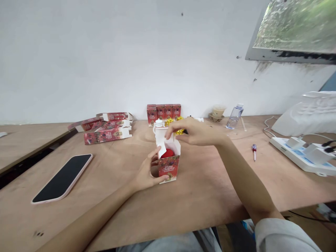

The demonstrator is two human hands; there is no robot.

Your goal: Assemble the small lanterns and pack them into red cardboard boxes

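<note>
A red printed box [168, 169] stands upright on the table with its white flaps raised. Inside its open top a round red object [167, 153] shows. My left hand [147, 171] is wrapped round the box's left side, thumb on the front and fingers at the side and flap. Above the box, my right hand [193, 131] is bent with its fingertips at the upper edge of the white flap [161, 138]; whether they pinch it is hard to tell. Behind the box are a white pot [158, 123] and gold ornaments [169, 121], partly hidden by the right hand.
Several red boxes [164, 113] stand at the wall, flattened boxes [109, 131] lie back left, and a phone [63, 178] lies left. To the right are a cup [218, 111], a bottle [235, 116], a screwdriver [254, 150] and a power strip [301, 154] with plugs.
</note>
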